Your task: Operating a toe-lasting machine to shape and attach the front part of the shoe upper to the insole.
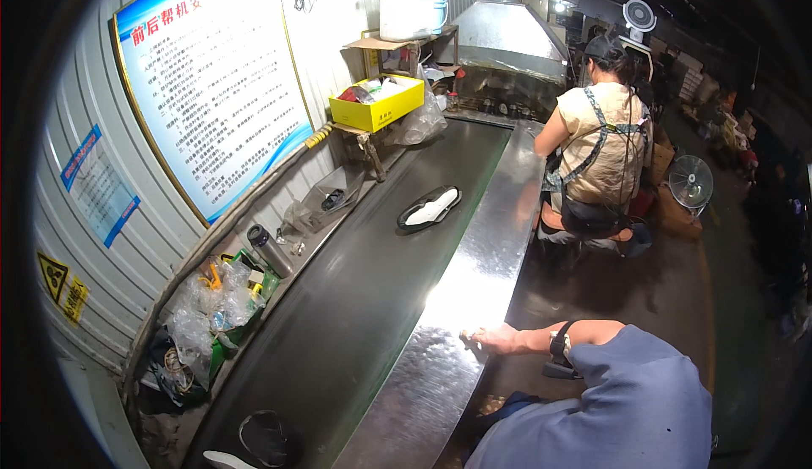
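In the head view the right hand [495, 339] lies on the steel rim [474, 274] that runs along the near side of the dark belt [372, 291]. Its fingers are spread flat on the metal, released and grasping nothing, and a dark strap [560, 346] circles the wrist behind it. The left hand is out of the picture, so its grip cannot be told. The fingertips end on the rim just beside the belt edge without crossing it. The nearest pieces on the belt are a black sole with a white insert [430, 208], well apart up the line, and a dark rounded sole [266, 439] near the lower edge on the far half of the belt. As a judgement, a hand resting like this does best with the palm low on the bare steel, the fingers kept off the belt surface and the wrist loose, so a reach across to either sole can start cleanly. Any such reach should go over the rim rather than drag along it. Farther up, a seated person [602, 152] faces the same rim. Along the wall side stand a yellow box [376, 104], a steel flask [269, 249] and crumpled bags [207, 304].
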`<state>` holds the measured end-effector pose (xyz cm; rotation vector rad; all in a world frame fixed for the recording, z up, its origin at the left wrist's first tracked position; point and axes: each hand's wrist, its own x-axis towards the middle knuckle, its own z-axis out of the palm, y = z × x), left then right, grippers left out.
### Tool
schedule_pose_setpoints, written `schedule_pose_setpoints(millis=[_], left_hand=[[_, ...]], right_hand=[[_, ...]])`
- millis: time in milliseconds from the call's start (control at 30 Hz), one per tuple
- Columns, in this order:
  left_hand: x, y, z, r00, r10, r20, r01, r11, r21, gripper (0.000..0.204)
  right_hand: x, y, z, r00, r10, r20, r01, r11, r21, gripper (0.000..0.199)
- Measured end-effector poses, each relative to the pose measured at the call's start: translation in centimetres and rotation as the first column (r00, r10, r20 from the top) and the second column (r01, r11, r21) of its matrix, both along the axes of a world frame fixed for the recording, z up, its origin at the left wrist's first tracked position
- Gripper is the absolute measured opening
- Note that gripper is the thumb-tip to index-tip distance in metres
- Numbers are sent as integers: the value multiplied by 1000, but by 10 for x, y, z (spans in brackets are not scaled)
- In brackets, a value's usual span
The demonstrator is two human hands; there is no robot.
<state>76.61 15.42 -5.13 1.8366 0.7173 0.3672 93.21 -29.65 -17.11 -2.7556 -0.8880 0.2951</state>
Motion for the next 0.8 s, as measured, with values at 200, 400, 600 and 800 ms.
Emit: schedule_pose_setpoints(millis=[200,400,600,800], left_hand=[[-29,1,10,994,107,15,-107,994,-27,56],[-47,-2,16,977,211,34,-209,976,-69,54],[-58,-12,30,966,255,50,-245,957,-155,52],[-98,-30,52,930,341,138,-283,902,-326,50]], right_hand=[[7,-7,-8,938,-140,-318,206,961,185,50],[6,5,-14,997,79,7,-78,989,-126,54],[19,5,-8,981,64,-183,-101,973,-206,68],[8,102,85,914,78,-398,38,961,275,66]])
